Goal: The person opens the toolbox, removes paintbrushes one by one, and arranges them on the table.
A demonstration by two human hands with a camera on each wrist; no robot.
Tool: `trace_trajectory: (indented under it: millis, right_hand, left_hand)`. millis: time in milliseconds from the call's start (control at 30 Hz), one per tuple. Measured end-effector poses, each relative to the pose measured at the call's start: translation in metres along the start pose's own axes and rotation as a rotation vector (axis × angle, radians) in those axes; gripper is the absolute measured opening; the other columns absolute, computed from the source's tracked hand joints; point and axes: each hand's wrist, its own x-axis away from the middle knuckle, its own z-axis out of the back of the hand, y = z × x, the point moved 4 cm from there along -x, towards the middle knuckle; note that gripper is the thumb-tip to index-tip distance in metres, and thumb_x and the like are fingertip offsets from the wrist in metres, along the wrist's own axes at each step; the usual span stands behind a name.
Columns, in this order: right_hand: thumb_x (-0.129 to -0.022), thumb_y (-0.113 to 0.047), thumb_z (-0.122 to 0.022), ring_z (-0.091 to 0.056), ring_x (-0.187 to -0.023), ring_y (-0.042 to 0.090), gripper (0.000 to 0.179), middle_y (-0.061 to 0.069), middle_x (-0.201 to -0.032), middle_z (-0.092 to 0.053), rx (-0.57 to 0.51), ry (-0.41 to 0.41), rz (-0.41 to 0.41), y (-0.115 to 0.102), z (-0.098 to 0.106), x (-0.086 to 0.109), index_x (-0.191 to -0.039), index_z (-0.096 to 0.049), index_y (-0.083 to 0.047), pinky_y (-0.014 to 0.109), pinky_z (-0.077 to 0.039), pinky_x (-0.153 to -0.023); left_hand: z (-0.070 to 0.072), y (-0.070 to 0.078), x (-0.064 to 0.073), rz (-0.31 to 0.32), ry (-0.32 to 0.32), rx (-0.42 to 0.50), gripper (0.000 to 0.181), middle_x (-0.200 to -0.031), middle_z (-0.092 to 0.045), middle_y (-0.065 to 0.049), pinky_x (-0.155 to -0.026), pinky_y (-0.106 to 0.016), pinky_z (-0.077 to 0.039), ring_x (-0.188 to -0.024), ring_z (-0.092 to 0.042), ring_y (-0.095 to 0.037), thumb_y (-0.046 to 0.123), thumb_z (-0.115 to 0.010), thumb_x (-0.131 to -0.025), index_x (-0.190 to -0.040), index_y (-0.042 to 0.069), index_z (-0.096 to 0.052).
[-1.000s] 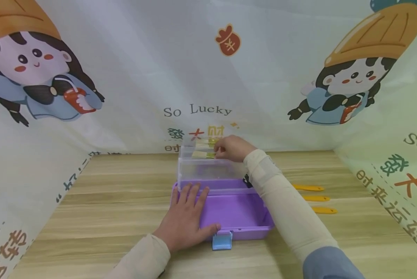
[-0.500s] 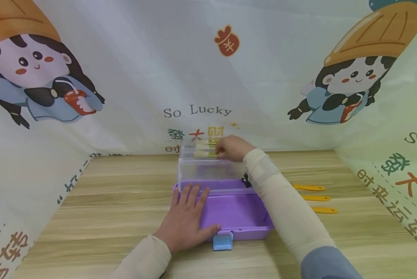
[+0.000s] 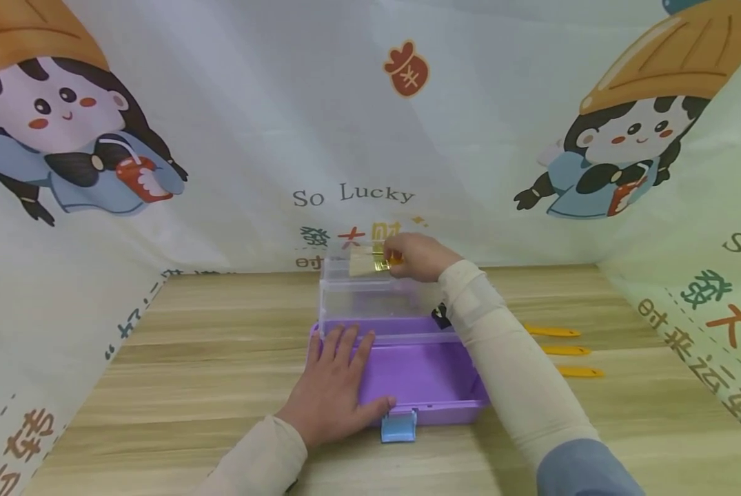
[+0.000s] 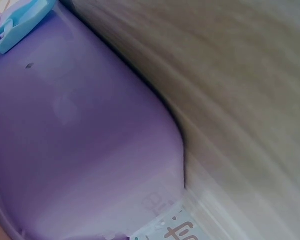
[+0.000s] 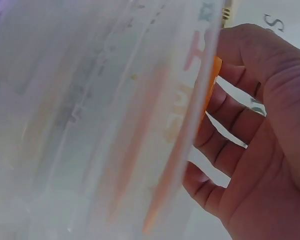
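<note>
Nearest me, pale wood-grain tabletop (image 3: 221, 331) runs in soft streaks under two forearms in cream wrapping, the right one ending in a blue-grey sleeve (image 3: 584, 468). A small, squarish blue latch (image 3: 399, 427) hangs from the near wall of a purple box (image 3: 447, 415), which is smooth, rounded at its corners and open. The left hand (image 3: 336, 399) lies flat over the box's left side, fingers spread and pointing far, thumb stretched right toward the latch, gripping nothing that I can see.

To the right, three slim yellow-orange handles (image 3: 566, 350) lie side by side on the wood, their other ends hidden by the arm. Beyond the box's open base I have cloudy, translucent trays (image 3: 370, 301) raised in tiers. At the top one, the right hand (image 3: 422, 257) reaches far and left, its thumb and fingers closed in a pinch on a brush (image 3: 364, 267) with an orange handle, a shiny gold band and a blunt block of pale bristles. A second gold band shows just beyond; I can't tell whether it is gripped too. Farthest hangs a white printed cloth (image 3: 271, 124), lightly creased.
</note>
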Motion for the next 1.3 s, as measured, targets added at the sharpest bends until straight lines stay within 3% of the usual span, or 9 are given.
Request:
trace_trajectory:
  millis: [233, 433, 600, 1000, 1300]
  right_hand:
    - [-0.089, -0.011, -0.069, -0.06, -0.096, 0.026, 0.023, 0.009, -0.105, -0.067, -0.079, 0.084, 0.036, 0.001, 0.017, 0.027, -0.111, -0.065, -0.005, 0.041, -0.049, -0.087]
    - [-0.088, -0.009, -0.068, -0.059, -0.093, 0.024, 0.022, 0.007, -0.101, -0.064, -0.067, 0.143, 0.022, 0.007, 0.03, 0.072, -0.109, -0.065, -0.005, 0.042, -0.05, -0.086]
    - [-0.088, -0.008, -0.068, -0.059, -0.091, 0.023, 0.018, 0.004, -0.097, -0.062, -0.033, 0.167, 0.024, 0.011, 0.034, 0.106, -0.106, -0.065, -0.008, 0.043, -0.05, -0.084]
    - [-0.087, -0.008, -0.073, -0.061, -0.088, 0.021, 0.018, 0.001, -0.097, -0.064, 0.039, 0.141, -0.043, 0.035, 0.023, 0.179, -0.104, -0.066, -0.009, 0.045, -0.053, -0.081]
    - [-0.084, -0.008, -0.076, -0.06, -0.079, 0.014, 0.018, -0.004, -0.091, -0.065, 0.098, 0.093, -0.085, 0.063, -0.003, 0.226, -0.098, -0.066, -0.012, 0.04, -0.054, -0.072]
  left_hand:
    - [-0.002, 0.003, -0.001, 0.002, -0.014, 0.015, 0.098, -0.15, -0.038, -0.021, -0.111, -0.067, -0.016, -0.139, -0.03, -0.041, 0.077, -0.041, -0.086, -0.152, 0.005, -0.037]
    - [-0.007, 0.008, -0.001, 0.002, -0.067, 0.033, 0.099, -0.151, -0.036, -0.02, -0.112, -0.066, -0.014, -0.14, -0.028, -0.04, 0.079, -0.039, -0.087, -0.154, 0.006, -0.034]
    - [-0.006, 0.007, -0.002, 0.015, -0.067, 0.01, 0.099, -0.152, -0.036, -0.019, -0.113, -0.065, -0.013, -0.14, -0.029, -0.039, 0.08, -0.038, -0.087, -0.154, 0.007, -0.033]
    - [-0.002, 0.001, -0.002, 0.014, -0.047, 0.006, 0.099, -0.151, -0.037, -0.02, -0.112, -0.066, -0.014, -0.139, -0.03, -0.04, 0.079, -0.038, -0.088, -0.154, 0.005, -0.033]
    - [-0.001, -0.001, -0.001, 0.018, -0.048, 0.001, 0.1, -0.152, -0.035, -0.019, -0.112, -0.067, -0.013, -0.14, -0.029, -0.039, 0.079, -0.037, -0.087, -0.154, 0.005, -0.032]
